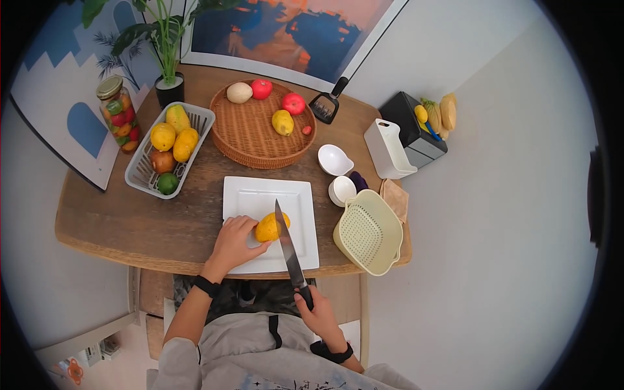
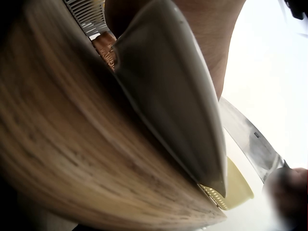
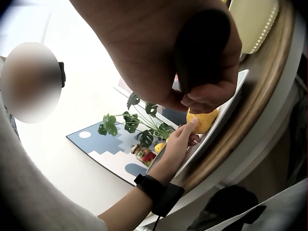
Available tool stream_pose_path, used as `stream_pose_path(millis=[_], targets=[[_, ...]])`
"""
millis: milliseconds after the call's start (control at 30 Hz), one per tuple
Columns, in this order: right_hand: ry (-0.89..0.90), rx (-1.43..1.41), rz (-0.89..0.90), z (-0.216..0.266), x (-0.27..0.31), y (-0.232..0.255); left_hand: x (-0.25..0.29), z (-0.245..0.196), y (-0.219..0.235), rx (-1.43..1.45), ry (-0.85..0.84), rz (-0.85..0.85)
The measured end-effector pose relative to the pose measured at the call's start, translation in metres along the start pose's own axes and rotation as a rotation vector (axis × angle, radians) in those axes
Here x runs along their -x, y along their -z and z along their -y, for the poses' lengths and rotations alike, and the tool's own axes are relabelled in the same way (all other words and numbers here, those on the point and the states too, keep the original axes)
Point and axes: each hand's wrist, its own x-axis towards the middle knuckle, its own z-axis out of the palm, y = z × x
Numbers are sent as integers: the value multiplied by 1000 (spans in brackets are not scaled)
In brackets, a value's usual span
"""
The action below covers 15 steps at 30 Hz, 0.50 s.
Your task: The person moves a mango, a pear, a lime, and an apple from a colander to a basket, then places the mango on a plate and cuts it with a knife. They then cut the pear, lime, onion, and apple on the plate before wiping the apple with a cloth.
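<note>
A yellow lemon (image 1: 268, 229) lies on a square white plate (image 1: 235, 188) at the front of the table. My left hand (image 1: 232, 246) holds it from the left, thumb on the near side and fingertips on the far side. My right hand (image 1: 318, 314) grips the black handle of a kitchen knife (image 1: 290, 253). Its long blade points away from me and overlaps the lemon's right part in the head view. The right wrist view shows the left fingers at the lemon (image 3: 202, 120); in the left wrist view the knife blade (image 2: 245, 137) stands beyond the plate's underside (image 2: 173, 91).
Left of the plate is a grey basket (image 1: 134, 175) of fruit; behind is a round wicker tray (image 1: 244, 133) with several fruits. White bowls (image 1: 335, 160) and a pale yellow colander (image 1: 370, 237) stand to the right. A jar (image 1: 118, 114) stands at the back left.
</note>
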Motion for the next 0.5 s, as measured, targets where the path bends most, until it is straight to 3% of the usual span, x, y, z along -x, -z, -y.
stream_pose_path(millis=[500], targets=[[-17,8,40,-2,3,1,0,2,-5,-8,-67,-81]])
